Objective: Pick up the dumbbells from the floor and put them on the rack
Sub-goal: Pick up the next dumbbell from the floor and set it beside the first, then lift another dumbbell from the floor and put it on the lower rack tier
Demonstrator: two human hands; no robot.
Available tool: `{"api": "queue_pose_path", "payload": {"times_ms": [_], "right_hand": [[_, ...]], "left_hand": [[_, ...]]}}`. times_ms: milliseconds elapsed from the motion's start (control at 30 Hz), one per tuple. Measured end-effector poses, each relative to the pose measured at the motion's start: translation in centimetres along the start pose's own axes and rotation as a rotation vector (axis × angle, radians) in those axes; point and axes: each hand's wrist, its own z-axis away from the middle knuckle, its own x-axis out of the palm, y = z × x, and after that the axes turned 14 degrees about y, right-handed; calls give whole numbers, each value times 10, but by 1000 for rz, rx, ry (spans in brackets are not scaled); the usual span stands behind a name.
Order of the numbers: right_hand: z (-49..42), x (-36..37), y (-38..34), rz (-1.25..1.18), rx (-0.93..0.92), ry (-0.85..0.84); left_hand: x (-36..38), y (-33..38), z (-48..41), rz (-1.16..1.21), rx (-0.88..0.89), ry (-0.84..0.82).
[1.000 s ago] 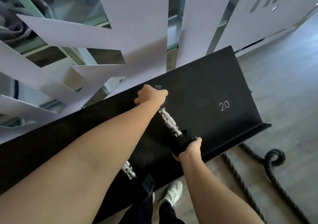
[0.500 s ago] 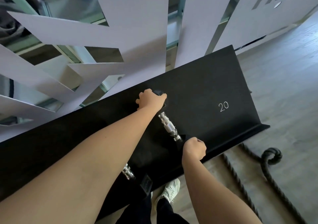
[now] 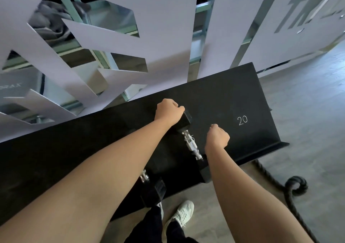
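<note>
A black dumbbell with a silver knurled handle (image 3: 192,146) lies across the sloped black rack shelf (image 3: 261,100), which carries a white "20". My left hand (image 3: 169,111) rests over its far head (image 3: 185,120), fingers curled on it. My right hand (image 3: 218,135) hovers in a loose fist just right of the handle, holding nothing; its forearm hides part of the near head (image 3: 205,170). A second dumbbell (image 3: 155,187) lies further left on the shelf, mostly hidden under my left forearm.
A thick black rope (image 3: 291,184) curls on the grey floor right of the rack. My white shoe (image 3: 183,212) stands just below the shelf's front lip. A white cut-out wall panel (image 3: 168,27) with mirror behind rises directly behind the rack.
My right hand let go of the dumbbell's near head and rose to the right of the handle. My left hand stayed on the far head; the dumbbell now rests on the shelf.
</note>
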Motion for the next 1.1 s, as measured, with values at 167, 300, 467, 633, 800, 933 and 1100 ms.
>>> {"api": "queue_pose_path", "payload": {"times_ms": [167, 300, 467, 633, 800, 933, 1100], "right_hand": [[55, -8, -39, -64, -114, -208], [129, -24, -74, -164, -192, -306], [229, -57, -79, -208, -439, -485], [333, -105, -32, -144, -726, -617], [412, -143, 52, -83, -852, -678], [461, -177, 126, -16, -853, -710], [511, -227, 184, 36, -901, -734]], "left_hand": [[-61, 10, 35, 131, 45, 139], [-130, 9, 70, 225, 114, 292], [-218, -21, 129, 289, 206, 487], [-295, -80, 202, 344, 249, 602], [-348, -165, 277, 371, 258, 623], [-374, -225, 338, 410, 194, 617], [-403, -280, 418, 422, 129, 652]]}}
